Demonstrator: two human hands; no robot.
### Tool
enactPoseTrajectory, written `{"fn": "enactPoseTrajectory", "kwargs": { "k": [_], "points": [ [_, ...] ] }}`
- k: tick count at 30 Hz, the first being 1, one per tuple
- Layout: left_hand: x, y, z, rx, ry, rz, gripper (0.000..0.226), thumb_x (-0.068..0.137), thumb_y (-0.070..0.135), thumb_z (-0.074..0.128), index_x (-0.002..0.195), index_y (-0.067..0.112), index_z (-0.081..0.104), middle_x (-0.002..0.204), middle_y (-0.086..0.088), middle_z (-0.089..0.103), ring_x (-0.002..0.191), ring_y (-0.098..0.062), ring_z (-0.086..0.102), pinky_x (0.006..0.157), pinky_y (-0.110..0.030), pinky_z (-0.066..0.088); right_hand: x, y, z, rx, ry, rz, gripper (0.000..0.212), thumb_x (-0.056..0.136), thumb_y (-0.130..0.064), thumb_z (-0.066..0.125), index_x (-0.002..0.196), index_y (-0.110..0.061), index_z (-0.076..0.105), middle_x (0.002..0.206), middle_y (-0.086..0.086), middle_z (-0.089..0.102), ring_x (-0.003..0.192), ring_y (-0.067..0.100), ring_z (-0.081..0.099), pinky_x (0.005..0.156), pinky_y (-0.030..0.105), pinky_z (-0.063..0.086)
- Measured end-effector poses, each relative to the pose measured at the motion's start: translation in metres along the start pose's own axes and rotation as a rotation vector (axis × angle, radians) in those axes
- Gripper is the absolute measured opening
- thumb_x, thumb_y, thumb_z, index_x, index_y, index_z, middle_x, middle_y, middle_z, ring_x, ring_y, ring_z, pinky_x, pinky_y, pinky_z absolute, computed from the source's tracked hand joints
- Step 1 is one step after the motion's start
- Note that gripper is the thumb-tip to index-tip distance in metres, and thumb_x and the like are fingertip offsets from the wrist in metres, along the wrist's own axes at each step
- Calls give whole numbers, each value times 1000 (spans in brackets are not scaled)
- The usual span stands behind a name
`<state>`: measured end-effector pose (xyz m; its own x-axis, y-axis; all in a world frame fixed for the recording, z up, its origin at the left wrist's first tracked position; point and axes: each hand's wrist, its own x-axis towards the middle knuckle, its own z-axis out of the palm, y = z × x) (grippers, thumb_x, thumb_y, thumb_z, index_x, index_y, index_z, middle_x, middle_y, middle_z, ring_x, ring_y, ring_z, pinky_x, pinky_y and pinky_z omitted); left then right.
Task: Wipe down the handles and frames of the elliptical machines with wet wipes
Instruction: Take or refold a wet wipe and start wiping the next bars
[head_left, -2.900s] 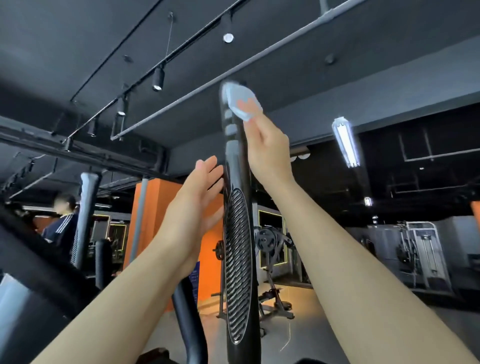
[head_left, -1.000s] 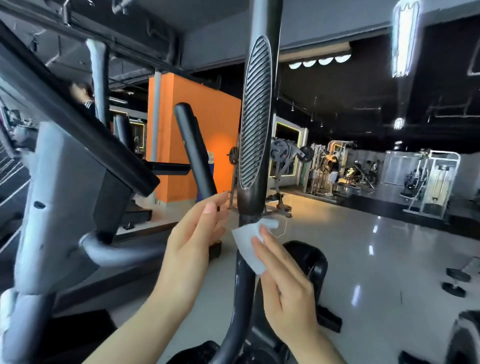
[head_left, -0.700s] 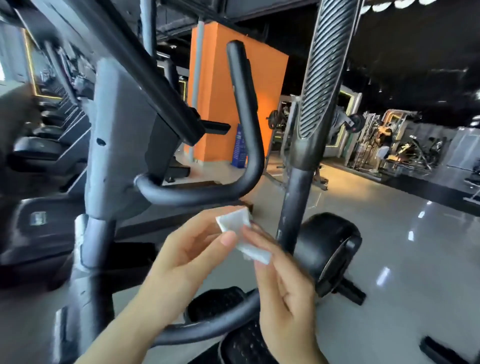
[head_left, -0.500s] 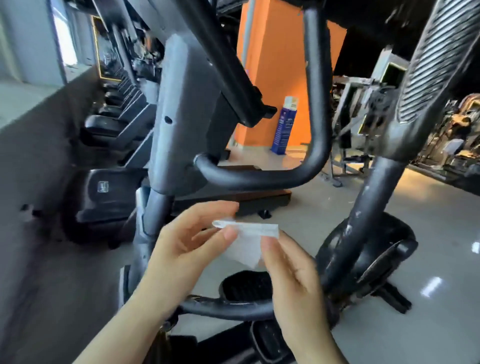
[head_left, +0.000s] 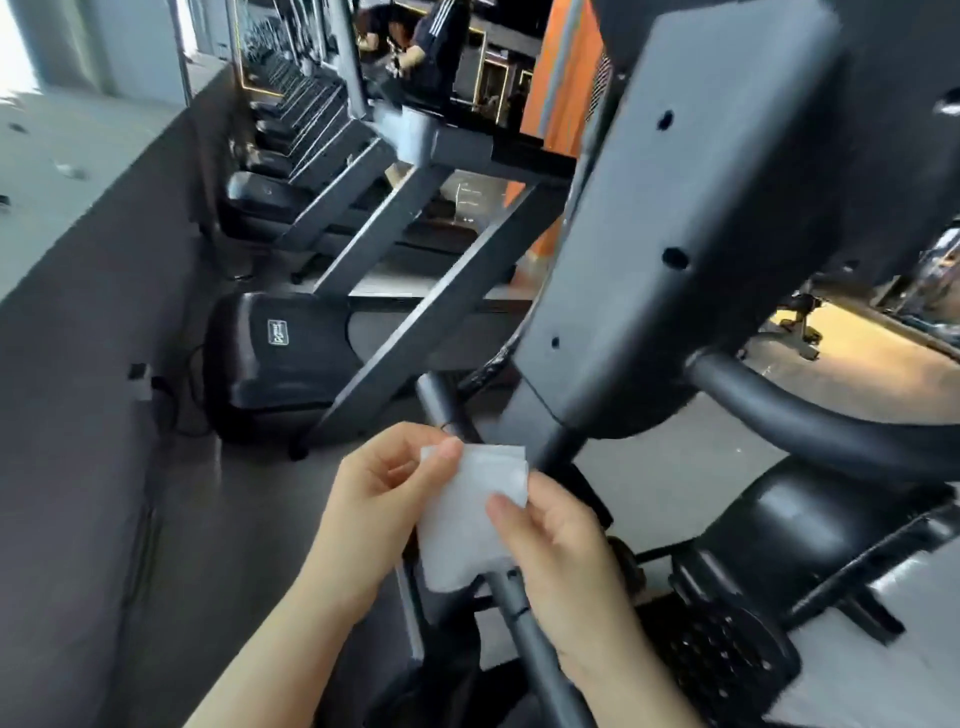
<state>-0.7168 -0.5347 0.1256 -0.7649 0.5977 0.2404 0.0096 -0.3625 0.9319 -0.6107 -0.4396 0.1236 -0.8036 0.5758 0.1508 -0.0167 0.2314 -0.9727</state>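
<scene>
Both the left hand (head_left: 379, 499) and right hand (head_left: 558, 551) pinch a seemingly folded wet wipe (head_left: 467, 514) before the elliptical's frame (head_left: 675, 234)

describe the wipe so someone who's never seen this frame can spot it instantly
Start at the big grey elliptical column on the right and drop to the two hands at bottom centre. The wipe is stretched between them, the left hand pinching its top corner and the right hand its right edge. It is the only flat white sheet among dark machine parts.

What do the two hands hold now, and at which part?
Both hands hold the wet wipe: the left hand pinches its upper left corner, the right hand its right edge.
</scene>
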Motion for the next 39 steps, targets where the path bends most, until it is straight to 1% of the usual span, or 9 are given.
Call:
{"fn": "enactPoseTrajectory", "kwargs": {
  "k": [2, 6, 10, 13, 15, 21, 30, 34, 39],
  "points": [
    [24, -4, -48, -37, -75, -114, 22, 76, 21, 64, 84, 1, 64, 69, 2, 65, 63, -6, 60, 57, -16, 48, 28, 11, 40, -35, 51, 67, 18, 94, -25, 53, 101, -23, 70, 95, 6, 73, 93, 25, 67, 83, 39, 52],
    [62, -10, -128, 9, -108, -242, 20, 80, 22, 67, 82, 3, 61, 71, -1, 64, 64, -11, 61, 57, -18, 48, 71, 16, 110, 29, 56, 260, 26, 101, -11, 49, 93, -21, 72, 90, 1, 74, 83, 9, 65, 78, 30, 51],
    [87, -22, -180, 16, -100, -340, 18, 90, 14, 64, 83, -2, 58, 71, 0, 65, 65, -12, 62, 57, -19, 48, 96, 18, 158, 121, 35, 379, 26, 102, -16, 48, 89, -17, 71, 79, -4, 72, 69, 5, 66, 57, 22, 53],
    [97, -29, -201, 20, -53, -362, 25, 90, 18, 65, 89, -7, 58, 74, -3, 65, 69, -14, 62, 59, -21, 49, 116, 21, 181, 142, 33, 385, 19, 91, -32, 64, 91, -16, 74, 90, 5, 74, 83, 16, 69, 70, 31, 54],
    [105, -32, -213, 27, -43, -354, 28, 89, 22, 65, 92, -6, 60, 78, -8, 65, 72, -17, 63, 62, -22, 50, 132, 23, 192, 159, -10, 383, 27, 80, -34, 67, 100, -17, 75, 100, 11, 74, 98, 28, 69, 81, 40, 54],
    [149, -26, -240, -2, 4, -307, 28, 87, 23, 63, 95, -4, 63, 81, -6, 70, 72, -17, 67, 59, -22, 52, 188, 18, 214, 219, -78, 428, 16, 95, -18, 61, 105, -12, 71, 99, 10, 75, 92, 22, 71, 72, 32, 57],
    [298, -41, -221, 39, -147, -228, 30, 90, 26, 63, 90, -4, 65, 83, -14, 68, 76, -20, 65, 68, -31, 53, 304, 22, 190, 294, 137, 293, 20, 98, -18, 54, 98, -15, 74, 100, 8, 75, 94, 23, 72, 79, 37, 55],
    [367, -45, -177, 1, -239, -197, 23, 89, 23, 66, 77, 4, 65, 77, -9, 67, 72, -20, 63, 63, -30, 50, 348, 12, 157, 229, 249, 274, 20, 100, -23, 53, 98, -21, 73, 95, 2, 76, 87, 17, 72, 67, 33, 57],
    [424, -33, -109, -60, -606, -15, 13, 77, 25, 73, 74, 13, 74, 80, -6, 74, 74, -14, 68, 66, -21, 53, 361, -20, 105, 151, 428, 276, 18, 100, -29, 53, 100, -28, 71, 104, -4, 70, 100, 16, 67, 54, 36, 58]
  ]
}}
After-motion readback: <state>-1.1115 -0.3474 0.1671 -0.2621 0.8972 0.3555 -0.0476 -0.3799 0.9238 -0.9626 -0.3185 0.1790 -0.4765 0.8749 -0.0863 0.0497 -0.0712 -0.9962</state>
